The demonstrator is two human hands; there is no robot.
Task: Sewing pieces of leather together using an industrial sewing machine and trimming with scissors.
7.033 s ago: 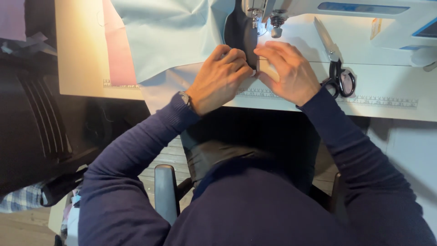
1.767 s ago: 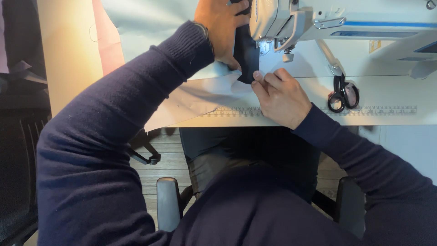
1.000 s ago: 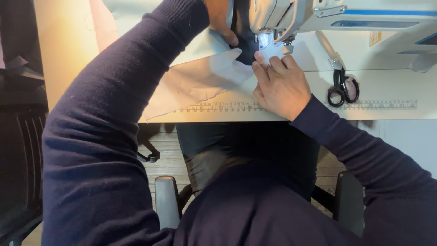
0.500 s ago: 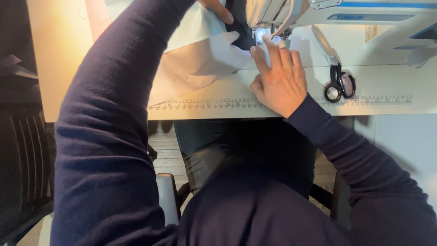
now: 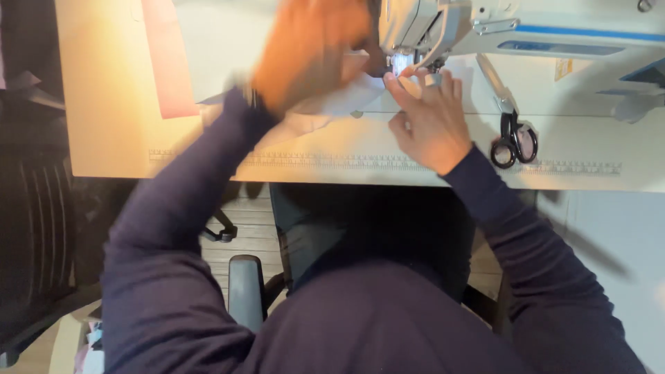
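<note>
My right hand [image 5: 424, 119] lies flat on the pale fabric [image 5: 325, 111], with its fingertips at the lit needle area of the white sewing machine [image 5: 499, 31]. My left hand [image 5: 312, 48] is a motion blur above the same fabric, just left of the machine head, and its grip cannot be made out. The fabric spreads over the light table [image 5: 111, 118] under both hands. A small dark patch shows between my left hand and the machine.
Black-handled scissors [image 5: 512, 142] lie on the table right of my right hand. A pink cloth strip [image 5: 170, 62] lies at the left. A printed ruler [image 5: 332, 161] runs along the table's front edge. A dark chair armrest [image 5: 244, 291] is below.
My left hand has drawn back from behind the machine head toward the left and is now blurred. My right hand stays by the needle.
</note>
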